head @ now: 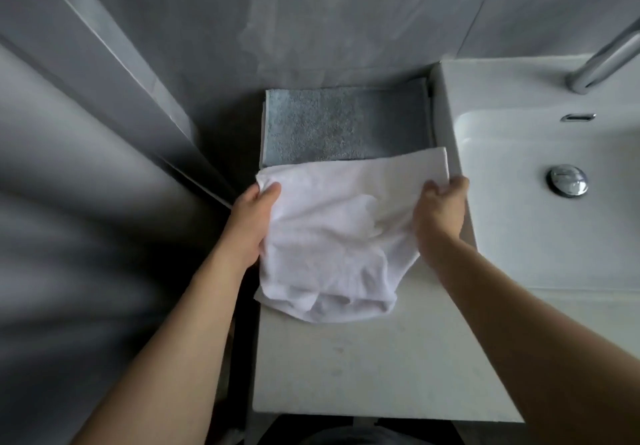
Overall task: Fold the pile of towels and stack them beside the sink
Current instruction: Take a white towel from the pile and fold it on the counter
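Both hands grip the white towel, left hand and right hand pinching opposite sides, the grey towel just beyond the fingers. Probably best to keep it taut and lay its far edge square on the grey one.

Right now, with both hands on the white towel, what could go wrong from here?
1. The white towel hangs bunched and uneven at its near end, so it may land wrinkled on the grey towel.
2. The left hand works at the counter edge; the towel could slip off that side.
3. The right hand is beside the sink rim; a corner may drape into the basin.
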The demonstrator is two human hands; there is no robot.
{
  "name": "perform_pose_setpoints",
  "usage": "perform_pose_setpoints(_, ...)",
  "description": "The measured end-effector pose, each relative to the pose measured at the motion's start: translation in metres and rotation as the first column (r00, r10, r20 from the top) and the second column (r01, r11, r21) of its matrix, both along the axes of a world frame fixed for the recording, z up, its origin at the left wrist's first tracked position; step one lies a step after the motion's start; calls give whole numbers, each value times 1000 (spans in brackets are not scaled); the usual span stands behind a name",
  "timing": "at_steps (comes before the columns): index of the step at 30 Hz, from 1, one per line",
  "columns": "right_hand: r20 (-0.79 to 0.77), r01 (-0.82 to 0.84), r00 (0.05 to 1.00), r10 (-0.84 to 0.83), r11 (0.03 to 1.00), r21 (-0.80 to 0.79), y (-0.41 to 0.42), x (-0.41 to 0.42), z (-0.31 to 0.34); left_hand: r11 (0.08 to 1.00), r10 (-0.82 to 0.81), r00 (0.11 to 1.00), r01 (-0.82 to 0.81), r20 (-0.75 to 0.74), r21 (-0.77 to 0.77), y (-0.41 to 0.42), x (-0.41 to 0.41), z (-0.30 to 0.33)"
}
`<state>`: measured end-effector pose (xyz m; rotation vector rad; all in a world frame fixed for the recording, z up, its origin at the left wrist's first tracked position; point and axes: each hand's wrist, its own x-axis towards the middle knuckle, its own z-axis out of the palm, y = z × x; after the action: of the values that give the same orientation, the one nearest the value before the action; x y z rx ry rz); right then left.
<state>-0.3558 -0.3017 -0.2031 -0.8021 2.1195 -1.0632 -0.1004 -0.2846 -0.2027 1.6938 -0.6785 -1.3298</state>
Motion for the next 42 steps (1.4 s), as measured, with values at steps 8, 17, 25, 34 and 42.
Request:
perform_pose_setpoints(8, -361, -389, 864, 352, 921, -33, -85, -18, 52, 994, 25, 994, -36, -105, -104, -52, 18, 32)
perform_pose_setpoints(17, -379, -413, 819, 431, 901, 130, -161, -20, 17, 994, 39, 971, -14, 235, -106, -147, 21, -3)
perform_pose_setpoints(25, -486, -379, 685, 543, 835, 398, -218, -9, -21, 1000, -17, 830, 25, 558, -7, -205, 9, -49)
perform_pose_setpoints(34, -299, -288, 883, 362, 920, 264, -205, -8, -33, 996, -92, 713, 79, 695, 51, -207, 7, -55)
perform_pose_setpoints(42, 37, -117, 993, 115, 992, 51, -58, 5, -61, 983, 143, 823, -182, 549, 17, -49, -30, -56)
